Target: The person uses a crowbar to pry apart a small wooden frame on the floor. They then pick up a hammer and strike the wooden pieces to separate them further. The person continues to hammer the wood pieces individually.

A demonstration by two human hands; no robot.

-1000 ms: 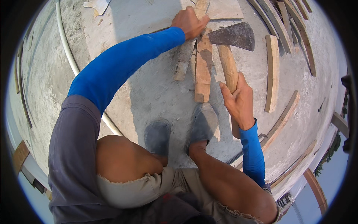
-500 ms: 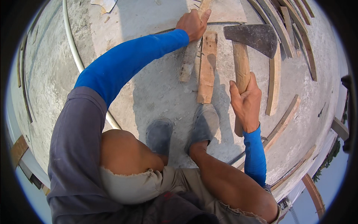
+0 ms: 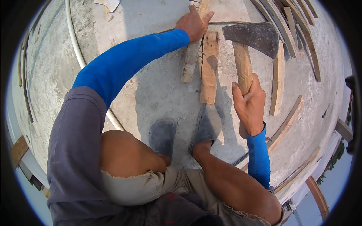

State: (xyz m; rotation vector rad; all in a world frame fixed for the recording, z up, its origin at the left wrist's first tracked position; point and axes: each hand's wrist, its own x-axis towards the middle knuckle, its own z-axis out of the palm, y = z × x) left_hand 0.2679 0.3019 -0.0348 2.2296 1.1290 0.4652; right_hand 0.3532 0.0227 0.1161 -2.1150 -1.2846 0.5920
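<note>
My left hand (image 3: 193, 25), at the end of a blue sleeve, is closed round a weathered wooden strip (image 3: 189, 62) that runs away from me; nails stick out near it. Just right of that strip, a short wooden block (image 3: 209, 69) lies on the concrete, its near end at the toe of my shoe. My right hand (image 3: 249, 105) grips the wooden handle of an axe (image 3: 242, 67). The axe's dark, broad head (image 3: 253, 37) is raised to the right of the block, its edge facing right. The lower end of the handle is partly behind my wrist.
My grey shoes (image 3: 206, 126) stand on the concrete floor (image 3: 166, 98). Several long timbers (image 3: 281, 22) lie at the far right, with a loose wooden strip (image 3: 285, 124) nearer. A white pipe (image 3: 75, 41) curves along the left.
The axe has shifted very slightly left. My left hand's fingers have loosened a little on the wooden strip, with the index finger lifting. The block stays put.
</note>
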